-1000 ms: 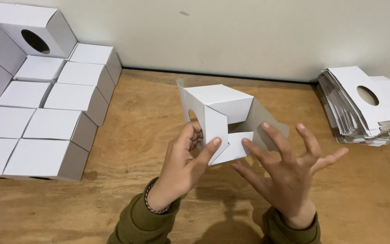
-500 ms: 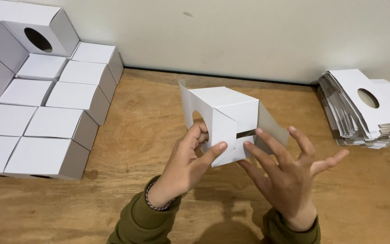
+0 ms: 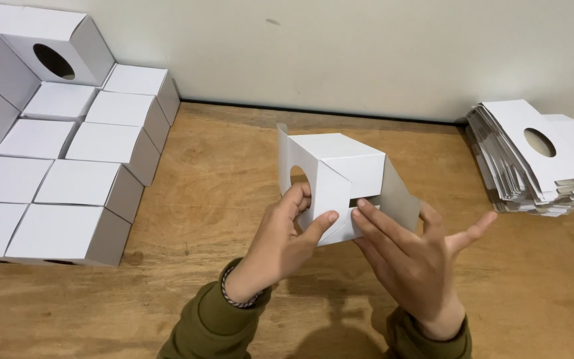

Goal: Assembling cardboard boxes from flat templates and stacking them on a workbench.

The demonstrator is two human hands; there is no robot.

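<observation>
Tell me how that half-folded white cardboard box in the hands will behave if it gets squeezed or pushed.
The white cardboard box is probably light: the left hand and right hand steady it with fingertips alone. Its thin walls and one loose flap suggest it would dent or flex under a squeeze. Flat faces mean it should slide on the wooden table, not roll.

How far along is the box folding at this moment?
Done: many folded white boxes stacked at the left. In hand: a half-closed box, held by the left hand while the right hand presses its flap. Left: a stack of flat blanks at the right.
</observation>
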